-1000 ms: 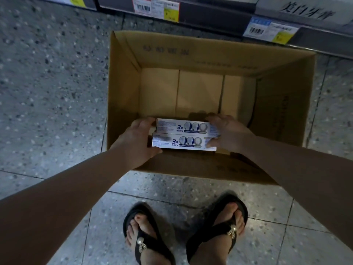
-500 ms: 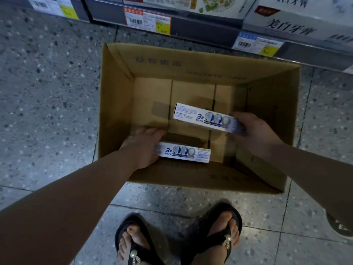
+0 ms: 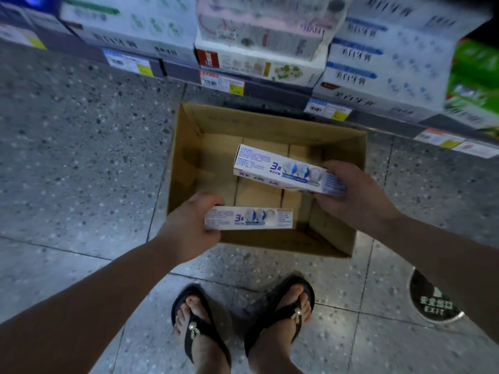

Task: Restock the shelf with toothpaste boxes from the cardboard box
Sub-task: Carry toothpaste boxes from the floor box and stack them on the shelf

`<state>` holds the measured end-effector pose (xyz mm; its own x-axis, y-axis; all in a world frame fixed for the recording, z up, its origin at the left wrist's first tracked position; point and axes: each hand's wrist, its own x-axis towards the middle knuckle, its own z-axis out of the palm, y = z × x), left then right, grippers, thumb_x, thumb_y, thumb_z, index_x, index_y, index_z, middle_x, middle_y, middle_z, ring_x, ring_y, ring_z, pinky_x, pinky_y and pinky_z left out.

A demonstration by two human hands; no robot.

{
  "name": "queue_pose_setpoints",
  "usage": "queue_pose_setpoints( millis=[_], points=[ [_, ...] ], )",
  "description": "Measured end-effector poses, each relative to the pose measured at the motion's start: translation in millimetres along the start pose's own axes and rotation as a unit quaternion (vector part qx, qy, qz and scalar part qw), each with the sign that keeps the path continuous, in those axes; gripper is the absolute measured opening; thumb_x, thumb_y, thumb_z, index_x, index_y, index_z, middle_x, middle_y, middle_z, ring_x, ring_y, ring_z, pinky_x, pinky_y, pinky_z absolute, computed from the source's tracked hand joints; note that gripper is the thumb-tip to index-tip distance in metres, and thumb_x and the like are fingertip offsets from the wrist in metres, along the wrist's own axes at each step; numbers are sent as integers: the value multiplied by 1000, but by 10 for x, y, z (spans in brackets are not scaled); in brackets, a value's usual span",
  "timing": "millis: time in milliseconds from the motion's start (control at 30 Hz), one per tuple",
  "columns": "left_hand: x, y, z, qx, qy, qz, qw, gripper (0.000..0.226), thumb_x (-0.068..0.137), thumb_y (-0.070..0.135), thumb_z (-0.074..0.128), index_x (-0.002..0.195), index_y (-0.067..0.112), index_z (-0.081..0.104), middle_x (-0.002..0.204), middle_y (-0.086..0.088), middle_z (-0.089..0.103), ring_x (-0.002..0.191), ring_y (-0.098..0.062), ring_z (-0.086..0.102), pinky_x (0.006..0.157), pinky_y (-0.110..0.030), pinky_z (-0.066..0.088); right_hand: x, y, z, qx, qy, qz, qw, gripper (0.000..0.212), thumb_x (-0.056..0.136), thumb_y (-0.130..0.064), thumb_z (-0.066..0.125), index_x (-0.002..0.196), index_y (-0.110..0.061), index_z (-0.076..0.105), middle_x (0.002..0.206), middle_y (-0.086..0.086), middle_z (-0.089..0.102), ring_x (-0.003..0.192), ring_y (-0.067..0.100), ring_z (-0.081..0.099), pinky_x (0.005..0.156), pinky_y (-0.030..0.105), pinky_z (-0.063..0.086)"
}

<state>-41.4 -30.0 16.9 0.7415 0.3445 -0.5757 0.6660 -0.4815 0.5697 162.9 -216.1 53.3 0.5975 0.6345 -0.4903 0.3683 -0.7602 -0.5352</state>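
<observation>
Looking down through the head camera, I saw the cardboard box (image 3: 186, 168) standing open on the floor, the seams of its brown bottom panels showing between my two hands. My left hand (image 3: 186, 225) was curled round the left end of one toothpaste box (image 3: 251, 218), fingers and thumb clamping it. That carton lay level above the cardboard box's near wall, printed face up. My right hand (image 3: 356, 195) gripped the right end of a second toothpaste box (image 3: 280, 170), fingers wrapped round it, and held it over the middle and right of the opening, its free left end angled toward the far wall. The two cartons were apart, not touching. I could not tell what lay in the near corner under the lower carton.

The cardboard box sat on a grey speckled floor (image 3: 81, 157) crossed by thin joints. Just beyond its far wall ran the bottom shelf (image 3: 283, 90), edged with price tags (image 3: 222, 82) and packed with stacked white and blue cartons (image 3: 378, 76), all blurred. Green packs (image 3: 475, 76) stood further right along it. On the near side of the cardboard box were two feet in black sandals (image 3: 199, 327) with pearl trims. Nearer still and to its right, a round dark floor sticker (image 3: 432, 303) read EXIT.
</observation>
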Motion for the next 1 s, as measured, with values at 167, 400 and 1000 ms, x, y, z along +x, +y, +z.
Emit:
queue_pose_setpoints(
  millis=[167, 400, 1000],
  points=[
    [-1007, 560, -707, -94, 49, 43, 993, 42, 63, 18, 67, 94, 42, 52, 90, 19, 55, 83, -5, 60, 62, -19, 52, -646, -814, -886, -14, 18, -45, 999, 46, 76, -12, 70, 119, -16, 54, 101, -4, 48, 92, 15, 51, 74, 23, 38],
    [-2414, 1412, -1973, -161, 145, 78, 973, 37, 60, 31, 61, 94, 47, 53, 102, 17, 58, 86, -1, 60, 66, -11, 43, -1552, -2218, -2203, 20, -26, -120, 992, 47, 79, -14, 68, 96, -49, 41, 101, -11, 60, 85, 9, 60, 70, 34, 52],
    [-5353, 1613, -4244, -286, 401, 49, 869, 35, 50, 34, 58, 82, 46, 59, 76, 23, 62, 63, 6, 53, 60, -9, 41, -3020, -5682, -3260, -62, 13, -356, 932, 43, 73, -16, 74, 84, -46, 44, 88, -23, 53, 73, -6, 57, 61, 3, 41]
  ],
)
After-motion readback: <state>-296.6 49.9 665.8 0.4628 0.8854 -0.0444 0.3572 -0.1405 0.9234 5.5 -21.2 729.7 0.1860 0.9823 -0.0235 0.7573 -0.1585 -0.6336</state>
